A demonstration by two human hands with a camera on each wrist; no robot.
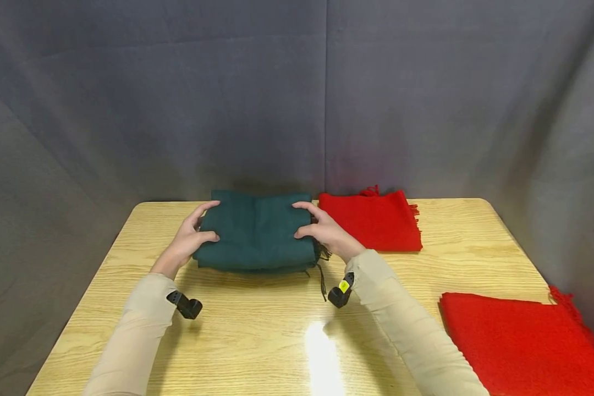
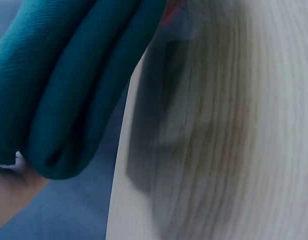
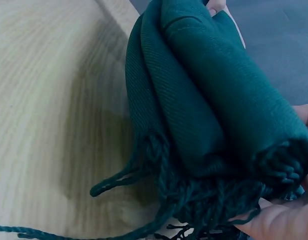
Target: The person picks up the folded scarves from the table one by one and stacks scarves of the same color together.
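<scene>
A folded dark green scarf [image 1: 257,231] is held near the far edge of the table. My left hand [image 1: 184,242] grips its left end, thumb on the near side and fingers farther back. At the opposite end, my right hand [image 1: 330,233] grips the fringed side in the same way. Thick stacked folds of the green scarf [image 2: 68,90] show in the left wrist view, raised above the tabletop and its shadow. In the right wrist view, twisted tassels [image 3: 194,200] hang from the scarf beside the right thumb, and one long strand trails off left.
A folded red scarf [image 1: 371,223] lies just right of the green one, at the back. Another red scarf [image 1: 520,346] lies at the table's front right, fringe outward. The wooden table [image 1: 257,341] ends at a grey curtain [image 1: 227,110].
</scene>
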